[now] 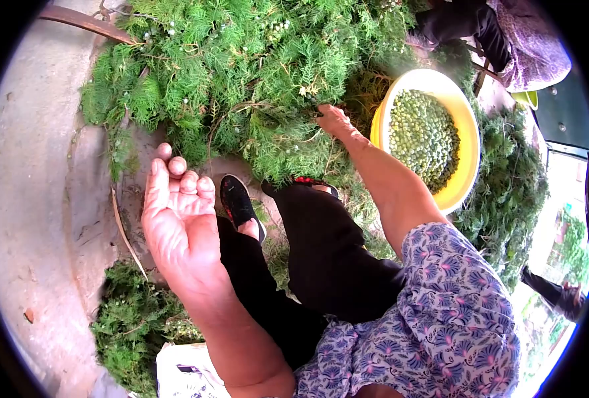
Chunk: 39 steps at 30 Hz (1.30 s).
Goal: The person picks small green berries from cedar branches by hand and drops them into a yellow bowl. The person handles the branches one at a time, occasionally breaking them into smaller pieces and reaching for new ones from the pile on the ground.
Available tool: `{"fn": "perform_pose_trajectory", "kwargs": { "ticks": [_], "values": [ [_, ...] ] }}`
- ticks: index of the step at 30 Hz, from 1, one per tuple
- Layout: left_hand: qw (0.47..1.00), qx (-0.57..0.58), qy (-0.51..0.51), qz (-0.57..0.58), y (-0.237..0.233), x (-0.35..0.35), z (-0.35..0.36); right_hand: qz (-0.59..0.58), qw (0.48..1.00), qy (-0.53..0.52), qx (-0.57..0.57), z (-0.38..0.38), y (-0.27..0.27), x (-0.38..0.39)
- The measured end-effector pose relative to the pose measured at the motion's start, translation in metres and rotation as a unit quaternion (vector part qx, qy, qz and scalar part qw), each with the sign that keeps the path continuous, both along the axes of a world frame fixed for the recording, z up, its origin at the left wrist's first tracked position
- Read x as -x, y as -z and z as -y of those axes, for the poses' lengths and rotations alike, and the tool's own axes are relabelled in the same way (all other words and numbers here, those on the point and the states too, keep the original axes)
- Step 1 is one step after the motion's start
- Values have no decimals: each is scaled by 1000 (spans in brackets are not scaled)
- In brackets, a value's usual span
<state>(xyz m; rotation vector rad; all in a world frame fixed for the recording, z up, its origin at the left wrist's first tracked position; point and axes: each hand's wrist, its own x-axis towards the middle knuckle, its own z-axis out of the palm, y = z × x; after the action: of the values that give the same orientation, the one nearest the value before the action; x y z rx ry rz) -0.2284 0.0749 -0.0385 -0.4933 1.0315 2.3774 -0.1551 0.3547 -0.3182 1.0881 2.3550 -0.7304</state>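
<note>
My left hand is raised palm up above the ground, its fingers half curled and apart, with nothing visible in the palm. Reaching forward, my right hand is at the edge of a big heap of green conifer branches. Its fingers are bent together against the foliage, and whatever lies between them is hidden. Just right of that hand stands a yellow tub, with many small round green cones inside. Small pale cones also dot the heaped branches.
More cut branches lie right of the tub and at lower left. A white bag is by my left forearm. Concrete floor runs along the left. Another person is at the upper right.
</note>
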Motion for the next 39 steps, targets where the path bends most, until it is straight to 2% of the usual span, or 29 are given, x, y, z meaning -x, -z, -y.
{"fn": "perform_pose_trajectory", "kwargs": {
  "ticks": [1,3,5,6,7,9,11,13,14,15,16,17,20,21,22,23,24,25,27,29,31,32,33,35,36,37,38,39],
  "values": [
    [1000,-2,1,5,0,-1,0,15,999,11,29,-5,0,-2],
    [1000,-15,11,-4,2,0,0,-170,982,70,38,-11,-5,-16],
    [999,-17,25,-16,-1,0,-2,-330,931,138,73,-19,-14,-23],
    [999,-22,24,-19,-1,0,-3,-420,889,160,86,-22,-22,-22],
    [999,-17,23,-17,-2,0,-5,-451,855,216,140,-26,-30,-22],
    [999,-15,26,-15,-2,-1,-8,-412,870,224,152,-34,-55,-25],
    [1000,-15,20,-7,0,-1,-9,-439,867,194,137,-42,-45,-30],
    [999,-26,28,-8,2,0,-6,-331,912,236,48,-43,-37,-40],
    [999,-31,32,-12,3,0,-5,-269,921,280,44,-46,-12,-47],
    [999,-34,35,-16,4,1,-3,-154,977,144,-13,-41,2,-55],
    [998,-39,37,-17,4,1,0,-56,995,-3,-81,-30,3,-61],
    [998,-37,37,-17,4,1,1,176,922,-300,-168,-22,1,-69],
    [999,-28,30,-13,5,1,3,-2,950,-314,-10,-14,81,-113],
    [999,-30,33,-14,5,1,2,-182,953,-234,59,-6,110,-121],
    [999,-32,36,-15,5,1,2,-355,915,-144,123,12,97,-116],
    [999,-31,36,-16,5,1,1,-261,925,83,264,18,80,-107],
    [998,-32,41,-18,5,2,0,-198,850,353,338,35,19,-85],
    [998,-33,46,-19,5,2,0,-197,850,352,339,37,6,-77],
    [998,-33,47,-22,5,2,0,-225,814,403,352,32,-4,-68],
    [998,-37,49,-28,3,1,-2,-199,824,426,317,27,10,-66],
    [999,-18,42,-16,1,0,-5,-269,698,499,437,33,-6,-64],
    [999,-20,45,-19,2,0,-5,-292,676,489,468,36,-10,-63],
    [998,-20,47,-21,3,0,-5,-295,674,489,468,37,-3,-61],
    [999,-18,47,-21,5,-1,-5,-356,621,479,508,40,15,-57],
    [998,-18,49,-26,5,-1,-5,-332,668,481,460,40,12,-58],
    [998,-17,49,-27,6,-1,-5,-333,668,481,461,34,30,-65],
    [998,-16,47,-25,6,-1,-5,-487,776,239,320,28,51,-72],
    [999,-16,46,-24,6,-1,-5,-408,754,354,374,36,3,-65]
  ]
}}
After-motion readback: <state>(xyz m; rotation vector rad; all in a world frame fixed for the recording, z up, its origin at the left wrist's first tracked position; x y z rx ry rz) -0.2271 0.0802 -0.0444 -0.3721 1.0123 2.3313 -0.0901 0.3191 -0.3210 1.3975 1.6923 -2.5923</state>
